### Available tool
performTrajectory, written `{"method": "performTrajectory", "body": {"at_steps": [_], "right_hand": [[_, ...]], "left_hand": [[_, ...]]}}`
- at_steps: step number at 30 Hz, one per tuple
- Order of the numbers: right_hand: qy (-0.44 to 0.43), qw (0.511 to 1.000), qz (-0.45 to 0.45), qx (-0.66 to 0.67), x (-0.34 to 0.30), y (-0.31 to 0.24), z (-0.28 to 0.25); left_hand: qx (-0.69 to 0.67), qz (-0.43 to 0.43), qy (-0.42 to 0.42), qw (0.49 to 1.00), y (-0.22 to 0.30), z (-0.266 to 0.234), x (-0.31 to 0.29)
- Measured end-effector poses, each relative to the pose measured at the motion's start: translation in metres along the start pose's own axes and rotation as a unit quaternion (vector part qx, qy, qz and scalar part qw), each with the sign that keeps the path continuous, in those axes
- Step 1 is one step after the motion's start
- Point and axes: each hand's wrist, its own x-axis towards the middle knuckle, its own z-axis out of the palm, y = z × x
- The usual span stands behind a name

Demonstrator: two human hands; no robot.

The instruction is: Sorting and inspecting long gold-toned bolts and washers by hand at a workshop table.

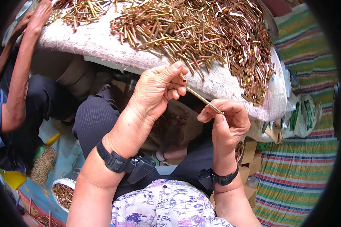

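While closed, left fingers (171, 72) pinch one tube (183, 78); right fingers (220, 124), another (203, 98).

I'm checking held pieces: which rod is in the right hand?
The gold rod sloping into the right hand; the left hand holds another rod, others lie heaped.

Right fingers (232, 108) pinch one rod (202, 98); left fingers (173, 93) hold another rod (183, 78).

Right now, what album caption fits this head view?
Left hand and right hand each hold a slim golden piece beside a heap of similar ones on pale cloth.
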Motion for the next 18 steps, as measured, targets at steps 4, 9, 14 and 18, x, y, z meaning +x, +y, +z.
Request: {"method": "performTrajectory", "body": {"at_steps": [4, 9, 14, 18], "right_hand": [[0.025, 1.000, -0.012, 0.000, -0.004, -0.003, -0.010], [0.043, 0.999, -0.002, -0.013, -0.005, -0.009, -0.026], [0.042, 0.999, 0.012, -0.008, -0.008, -0.005, -0.030], [0.065, 0.997, 0.029, -0.029, -0.006, -0.007, -0.033]], "left_hand": [[0.104, 0.021, 0.002, 0.994, -0.010, 0.008, 0.000], [0.533, 0.268, 0.007, 0.803, -0.024, 0.016, -0.005], [0.665, 0.368, -0.012, 0.649, -0.030, 0.016, -0.003], [0.688, 0.370, -0.019, 0.624, -0.033, 0.017, -0.002]]}}
